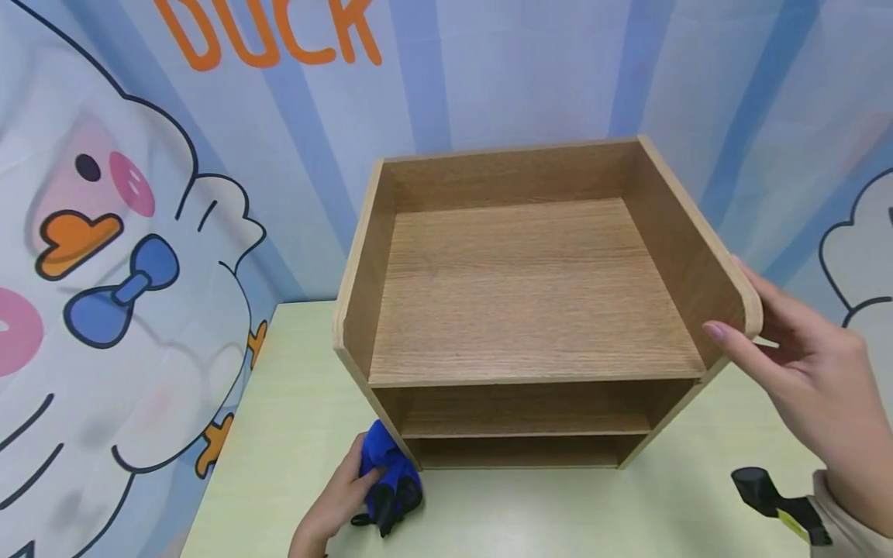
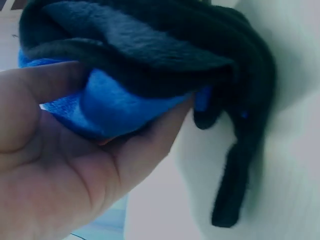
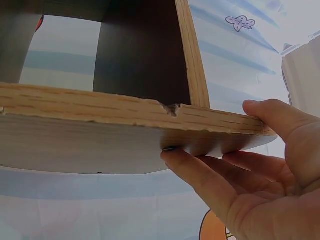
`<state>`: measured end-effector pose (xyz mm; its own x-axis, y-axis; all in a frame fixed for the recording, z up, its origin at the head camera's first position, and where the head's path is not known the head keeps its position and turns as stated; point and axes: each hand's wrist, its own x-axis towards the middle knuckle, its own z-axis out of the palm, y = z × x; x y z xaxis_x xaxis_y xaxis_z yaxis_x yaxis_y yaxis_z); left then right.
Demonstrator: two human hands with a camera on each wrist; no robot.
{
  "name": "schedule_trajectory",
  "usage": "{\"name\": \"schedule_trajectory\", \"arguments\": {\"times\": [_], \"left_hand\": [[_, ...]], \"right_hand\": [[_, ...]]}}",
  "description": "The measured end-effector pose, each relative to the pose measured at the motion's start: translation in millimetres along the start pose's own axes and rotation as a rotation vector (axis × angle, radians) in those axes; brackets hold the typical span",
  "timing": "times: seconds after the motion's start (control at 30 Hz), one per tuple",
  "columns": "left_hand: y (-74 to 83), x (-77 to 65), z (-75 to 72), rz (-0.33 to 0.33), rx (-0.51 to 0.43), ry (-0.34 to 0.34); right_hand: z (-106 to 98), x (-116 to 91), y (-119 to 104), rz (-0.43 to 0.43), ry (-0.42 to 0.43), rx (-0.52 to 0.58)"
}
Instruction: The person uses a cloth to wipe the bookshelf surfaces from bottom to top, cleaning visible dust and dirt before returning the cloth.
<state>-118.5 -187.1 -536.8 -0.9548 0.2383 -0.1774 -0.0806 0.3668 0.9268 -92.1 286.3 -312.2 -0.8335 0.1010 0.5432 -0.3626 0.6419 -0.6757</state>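
A light wooden desktop shelf with an open top tray and two low compartments stands on the table. On its right side panel, my right hand grips the front rounded corner, thumb inside and fingers on the outer face. In the right wrist view the panel edge has a small chip, and the fingers lie along the panel's outer face. My left hand holds a bunched blue cloth with black parts close to the shelf's lower left side. The left wrist view shows the fuzzy cloth between thumb and fingers, a black strip hanging down.
The pale table extends on both sides of the shelf. Behind it hangs a light blue striped backdrop with a cartoon duck at the left. A black strap sticks out by the right sleeve.
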Motion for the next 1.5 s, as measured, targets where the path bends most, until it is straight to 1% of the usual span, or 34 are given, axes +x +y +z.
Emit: {"name": "schedule_trajectory", "arguments": {"times": [0.13, 0.27, 0.4, 0.53, 0.63, 0.7, 0.73, 0.83, 0.97, 1.1, 1.2, 1.27, 1.3, 1.37, 1.5], "left_hand": [[-4.5, 3.3, -0.2, -0.006, -0.072, -0.013], [-7.0, 6.9, -2.2, -0.018, -0.149, -0.053], [-3.5, 8.7, -6.6, -0.042, -0.233, -0.075], [8.8, 8.1, -13.1, -0.045, -0.270, -0.075], [24.2, 5.7, -19.6, -0.013, -0.268, -0.066], [37.0, 3.5, -23.9, 0.017, -0.243, -0.041], [43.3, 2.6, -25.9, 0.038, -0.224, -0.025], [63.7, -2.0, -33.7, 0.133, -0.157, 0.006], [92.5, -10.5, -44.9, 0.308, -0.060, 0.057], [126.1, -19.0, -53.4, 0.471, 0.005, 0.167], [150.5, -24.3, -58.3, 0.594, 0.031, 0.248], [163.8, -27.2, -61.5, 0.661, 0.057, 0.288], [169.5, -28.1, -63.0, 0.688, 0.069, 0.301], [178.0, -29.9, -66.1, 0.714, 0.072, 0.316], [184.8, -30.7, -70.5, 0.719, 0.040, 0.307]], "right_hand": [[0.5, 0.2, -0.1, -0.004, -0.003, -0.004], [0.1, 0.1, -0.4, 0.004, -0.005, -0.005], [-0.3, -0.1, -0.8, 0.014, -0.007, -0.005], [-0.2, 0.0, -1.1, 0.013, -0.011, -0.005], [0.2, 0.1, -1.4, 0.002, -0.012, 0.003], [0.2, 0.3, -1.5, -0.004, -0.014, 0.007], [0.3, 0.4, -1.6, -0.008, -0.015, 0.011], [0.0, 0.7, -1.4, -0.015, -0.019, 0.014], [-0.3, 0.8, -0.9, -0.020, -0.023, 0.013], [-0.5, 0.6, -0.1, -0.012, -0.024, 0.009], [-0.4, 0.4, 0.2, -0.004, -0.025, 0.008], [-0.4, 0.3, 0.2, -0.002, -0.025, 0.007], [-0.4, 0.2, 0.3, -0.002, -0.025, 0.007], [-0.5, 0.0, 0.3, -0.005, -0.026, 0.005], [-0.7, 0.2, 0.0, -0.017, -0.024, 0.006]]}}
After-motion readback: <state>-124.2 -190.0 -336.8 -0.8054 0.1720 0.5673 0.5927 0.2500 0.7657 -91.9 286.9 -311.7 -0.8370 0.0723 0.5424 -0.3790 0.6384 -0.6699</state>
